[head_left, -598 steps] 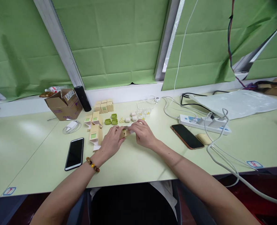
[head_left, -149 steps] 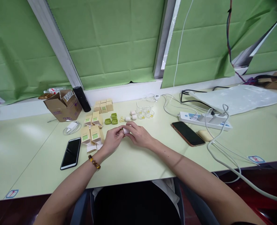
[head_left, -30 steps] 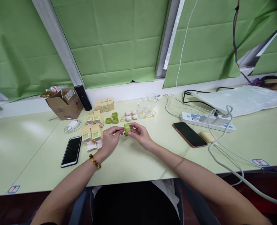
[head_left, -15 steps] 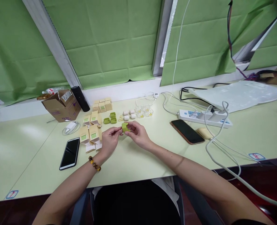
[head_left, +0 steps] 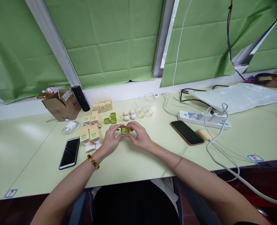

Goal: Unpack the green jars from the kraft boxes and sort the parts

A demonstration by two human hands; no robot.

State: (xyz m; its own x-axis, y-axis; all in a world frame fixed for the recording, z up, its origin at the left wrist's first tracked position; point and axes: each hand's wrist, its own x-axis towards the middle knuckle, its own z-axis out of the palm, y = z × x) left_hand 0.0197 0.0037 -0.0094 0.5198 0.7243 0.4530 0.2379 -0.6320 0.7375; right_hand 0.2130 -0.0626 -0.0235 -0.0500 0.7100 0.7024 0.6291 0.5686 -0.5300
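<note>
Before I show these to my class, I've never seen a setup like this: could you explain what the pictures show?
There is no machine here. One camera, worn on the person's head, takes every picture, looking forward and down. So the left hand and right hand are the wearer's own, with a beaded bracelet on the left wrist. Together they hold a small green case, its hollow side showing.

On the pale table beyond them sit three more green cases, pale cylinders and clear plastic containers. To the left are opened cardboard cartons and a smartphone; to the right, another smartphone and a white power strip.
</note>
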